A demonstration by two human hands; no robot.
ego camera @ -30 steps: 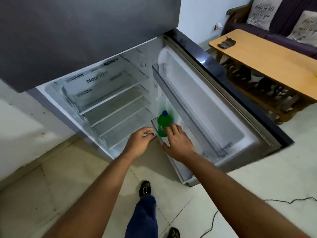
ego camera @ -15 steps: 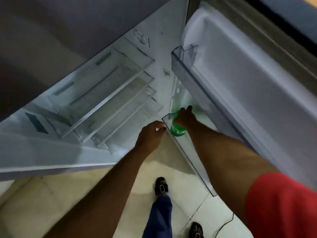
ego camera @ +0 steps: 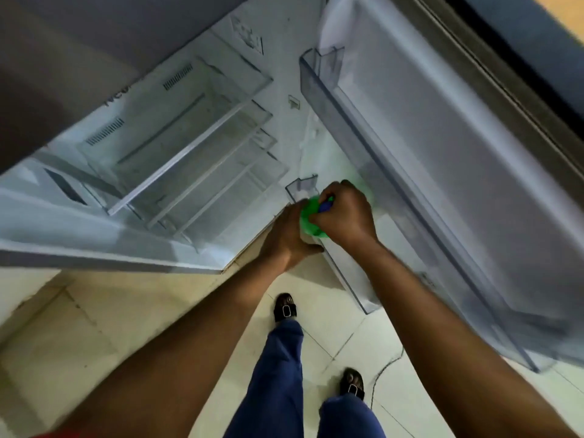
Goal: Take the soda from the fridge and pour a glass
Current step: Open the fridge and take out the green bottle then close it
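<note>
The green soda bottle (ego camera: 308,216) with a blue cap sits at the near end of the lower door bin (ego camera: 347,270) of the open fridge. My right hand (ego camera: 344,213) is closed over its top and neck, and the blue cap peeks out between the fingers. My left hand (ego camera: 286,240) cups the bottle's left side at the bin's corner. Most of the bottle is hidden by both hands.
The fridge interior (ego camera: 189,147) holds bare glass shelves. The open door (ego camera: 458,153) stretches to the right with an upper door bin (ego camera: 319,77). My legs in blue trousers (ego camera: 278,374) and dark shoes stand on the tiled floor; a thin cable (ego camera: 384,371) lies by my right foot.
My right hand has gone from the bottle's side onto its top and neck. My left hand has moved off the bin's corner against the bottle. The camera has leaned further down.
</note>
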